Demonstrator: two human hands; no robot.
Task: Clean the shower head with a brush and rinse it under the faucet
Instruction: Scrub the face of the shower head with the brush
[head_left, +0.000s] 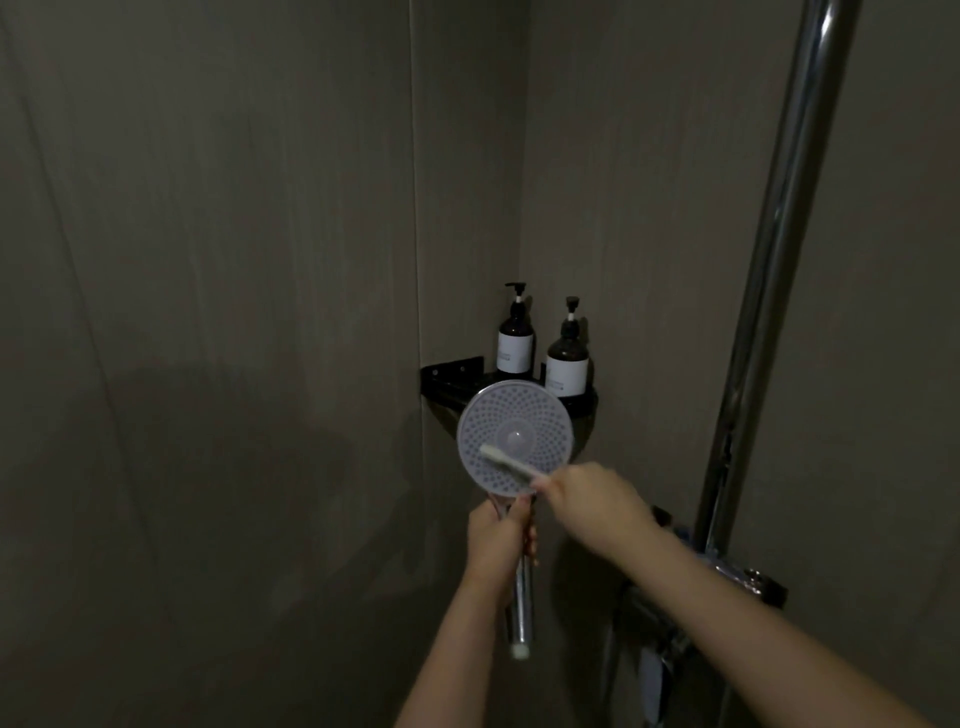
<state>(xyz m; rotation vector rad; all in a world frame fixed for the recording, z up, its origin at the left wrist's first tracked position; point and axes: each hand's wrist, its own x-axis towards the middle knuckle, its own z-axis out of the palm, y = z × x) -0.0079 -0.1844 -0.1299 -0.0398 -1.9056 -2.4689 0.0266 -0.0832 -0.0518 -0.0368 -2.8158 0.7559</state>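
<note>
A round shower head (524, 415) with a grey, dotted spray face points toward me in the dim stall. My left hand (497, 540) grips its chrome handle (521, 608) just below the face and holds it upright. A small white brush (506, 462) lies across the lower half of the spray face, its bristled tip near the left of centre. My right hand (587, 499) holds the brush's handle at the face's lower right edge. The faucet body (748, 577) sits low on the right wall, partly hidden behind my right forearm.
A black corner shelf (451, 376) behind the shower head carries two dark pump bottles (515, 338) (567, 358) with white labels. A chrome riser pipe (774, 270) runs up the right wall. Grey tiled walls close in on the left and right.
</note>
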